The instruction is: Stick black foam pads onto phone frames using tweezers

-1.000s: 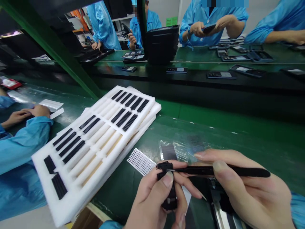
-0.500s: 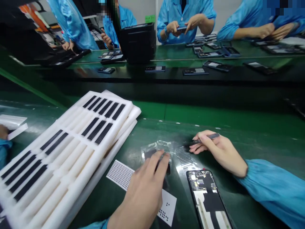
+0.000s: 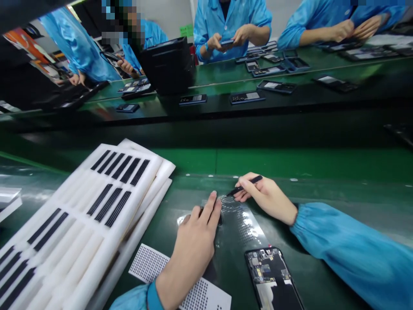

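Observation:
My left hand (image 3: 195, 241) lies with its fingers stretched forward, the fingertips resting on a clear plastic sheet (image 3: 254, 226) that carries rows of small dark dots. A dark object shows partly beneath that hand; its kind is hidden. Pinched in my right hand (image 3: 267, 199) is a pair of black tweezers (image 3: 250, 185), its tip touching or just above the sheet's far end. An opened phone (image 3: 269, 273) with bare circuitry lies below the right hand. Under my left wrist, partly covered, is a white card (image 3: 149, 261) with rows of black dots.
Stacked white foam trays (image 3: 77, 185) with black strips in their slots fill the left side. Across the bench, several phones (image 3: 248, 97) lie on a ledge beside a black bin (image 3: 167, 64). Co-workers in blue smocks (image 3: 232, 26) handle phones there.
The view has shifted, so the bench things sit lower and further left. My right hand has brought the tweezers close to my left fingertips. The left fingers have straightened out over the sheet.

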A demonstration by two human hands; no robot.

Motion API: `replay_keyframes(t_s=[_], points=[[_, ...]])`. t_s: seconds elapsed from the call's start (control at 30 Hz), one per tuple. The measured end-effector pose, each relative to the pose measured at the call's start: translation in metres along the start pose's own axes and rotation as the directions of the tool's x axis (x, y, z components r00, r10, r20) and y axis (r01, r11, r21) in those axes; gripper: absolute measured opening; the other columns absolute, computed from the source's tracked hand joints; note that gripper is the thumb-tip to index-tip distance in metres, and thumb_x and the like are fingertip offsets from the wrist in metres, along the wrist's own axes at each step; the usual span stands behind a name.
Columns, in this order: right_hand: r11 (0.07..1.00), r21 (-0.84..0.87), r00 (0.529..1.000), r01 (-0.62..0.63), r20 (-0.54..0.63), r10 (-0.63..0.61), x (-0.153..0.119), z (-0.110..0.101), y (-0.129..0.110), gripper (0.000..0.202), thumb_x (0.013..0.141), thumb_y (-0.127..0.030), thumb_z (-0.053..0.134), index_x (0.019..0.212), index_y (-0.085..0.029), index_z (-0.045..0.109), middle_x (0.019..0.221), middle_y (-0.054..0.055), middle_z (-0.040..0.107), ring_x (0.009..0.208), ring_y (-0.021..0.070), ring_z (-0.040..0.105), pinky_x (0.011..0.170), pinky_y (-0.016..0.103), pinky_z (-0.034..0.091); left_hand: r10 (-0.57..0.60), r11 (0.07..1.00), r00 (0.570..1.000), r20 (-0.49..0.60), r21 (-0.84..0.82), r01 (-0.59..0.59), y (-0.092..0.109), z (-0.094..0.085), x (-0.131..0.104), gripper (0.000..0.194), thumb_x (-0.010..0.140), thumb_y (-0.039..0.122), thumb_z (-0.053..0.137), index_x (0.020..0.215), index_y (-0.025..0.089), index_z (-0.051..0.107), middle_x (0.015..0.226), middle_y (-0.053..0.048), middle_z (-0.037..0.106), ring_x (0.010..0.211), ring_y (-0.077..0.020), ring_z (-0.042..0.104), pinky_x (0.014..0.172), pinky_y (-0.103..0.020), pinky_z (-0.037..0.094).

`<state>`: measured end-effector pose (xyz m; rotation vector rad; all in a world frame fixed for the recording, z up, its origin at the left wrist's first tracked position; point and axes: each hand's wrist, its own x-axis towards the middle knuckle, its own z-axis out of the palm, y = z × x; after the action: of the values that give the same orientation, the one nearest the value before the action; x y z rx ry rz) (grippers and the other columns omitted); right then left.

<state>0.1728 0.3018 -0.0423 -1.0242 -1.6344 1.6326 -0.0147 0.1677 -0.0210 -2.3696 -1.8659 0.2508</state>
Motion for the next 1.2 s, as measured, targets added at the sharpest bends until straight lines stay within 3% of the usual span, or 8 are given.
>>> replay_keyframes(t_s=[0.3, 0.43, 0.5, 0.57, 0.63, 0.7, 0.8, 1.2], points=[[0.997, -0.037, 0.997, 0.067, 0.046, -0.066, -0.003, 0.002, -0.001, 0.045, 0.097, -0.057, 0.053, 0.089, -0.015, 0.066, 0.079, 0.009, 0.074, 0.074, 0.0188, 0.076, 0.069, 0.031, 0.064, 0.064, 0.998, 0.997, -0.033, 0.016, -0.064, -0.005, 0.006, 0.004, 0.078, 0.074, -0.008, 0.04, 0.149, 0.014, 0.045, 0.159, -0.007, 0.041, 0.09, -0.0239, 0.059, 0.056, -0.034, 0.058], [0.997, -0.005, 0.997, 0.077, 0.027, -0.077, -0.002, 0.0, -0.005, 0.048, 0.094, -0.06, 0.055, 0.084, -0.014, 0.068, 0.078, 0.01, 0.074, 0.073, 0.0204, 0.076, 0.069, 0.032, 0.064, -0.078, 0.925, 0.993, -0.088, -0.379, 0.039, -0.004, 0.002, 0.0, 0.063, 0.086, -0.005, 0.034, 0.143, 0.018, 0.047, 0.152, -0.009, 0.05, 0.104, -0.0264, 0.06, 0.075, -0.04, 0.058], [0.992, 0.068, 0.994, 0.107, -0.04, -0.105, -0.008, -0.001, -0.017, 0.045, 0.094, -0.058, 0.057, 0.085, -0.015, 0.069, 0.077, 0.009, 0.075, 0.071, 0.0197, 0.075, 0.067, 0.031, 0.063, -0.278, 0.595, 0.96, -0.002, -0.785, 0.171, -0.002, -0.01, -0.005, 0.045, 0.099, 0.009, 0.035, 0.141, 0.022, 0.045, 0.138, -0.01, 0.061, 0.1, -0.0216, 0.062, 0.08, -0.036, 0.056], [0.982, 0.122, 0.987, 0.144, -0.086, -0.134, -0.02, 0.0, -0.035, 0.038, 0.096, -0.053, 0.058, 0.088, -0.017, 0.07, 0.077, 0.007, 0.075, 0.07, 0.0181, 0.074, 0.067, 0.028, 0.063, -0.301, 0.012, 0.923, 0.24, -0.967, 0.255, 0.001, -0.026, -0.01, 0.033, 0.104, 0.027, 0.038, 0.137, 0.025, 0.04, 0.118, -0.008, 0.066, 0.072, -0.013, 0.059, 0.061, -0.026, 0.051], [0.98, 0.111, 0.985, 0.167, -0.064, -0.161, -0.037, 0.004, -0.054, 0.033, 0.099, -0.047, 0.057, 0.088, -0.019, 0.071, 0.08, 0.005, 0.075, 0.072, 0.0173, 0.075, 0.069, 0.026, 0.063, -0.114, -0.439, 0.915, 0.387, -0.846, 0.303, 0.003, -0.044, -0.015, 0.027, 0.103, 0.035, 0.042, 0.128, 0.025, 0.042, 0.102, -0.004, 0.064, 0.052, -0.0065, 0.042, 0.046, -0.02, 0.037], [0.982, 0.058, 0.984, 0.178, -0.002, -0.179, -0.054, 0.009, -0.068, 0.031, 0.1, -0.043, 0.055, 0.086, -0.022, 0.074, 0.085, 0.005, 0.076, 0.076, 0.0174, 0.075, 0.07, 0.024, 0.063, 0.056, -0.623, 0.921, 0.386, -0.707, 0.334, 0.004, -0.059, -0.018, 0.02, 0.102, 0.033, 0.045, 0.118, 0.021, 0.048, 0.085, 0.0, 0.059, 0.048, -0.0044, 0.036, 0.045, -0.019, 0.033], [0.979, 0.003, 0.979, 0.205, 0.02, -0.205, -0.068, 0.017, -0.076, 0.033, 0.101, -0.04, 0.053, 0.083, -0.024, 0.076, 0.088, 0.004, 0.076, 0.078, 0.0175, 0.076, 0.068, 0.022, 0.063, 0.134, -0.676, 0.927, 0.35, -0.652, 0.344, 0.004, -0.071, -0.021, 0.017, 0.102, 0.029, 0.044, 0.109, 0.017, 0.054, 0.07, 0.002, 0.052, 0.047, -0.0043, 0.038, 0.047, -0.018, 0.034], [0.945, -0.102, 0.949, 0.31, -0.029, -0.314, -0.07, 0.019, -0.069, 0.027, 0.101, -0.036, 0.054, 0.087, -0.024, 0.074, 0.088, 0.003, 0.075, 0.075, 0.0162, 0.074, 0.068, 0.022, 0.062, 0.074, -0.731, 0.951, 0.302, -0.632, 0.257, 0.011, -0.071, -0.026, 0.022, 0.101, 0.027, 0.047, 0.12, 0.017, 0.054, 0.068, 0.003, 0.054, 0.044, -0.0042, 0.042, 0.044, -0.017, 0.036]])
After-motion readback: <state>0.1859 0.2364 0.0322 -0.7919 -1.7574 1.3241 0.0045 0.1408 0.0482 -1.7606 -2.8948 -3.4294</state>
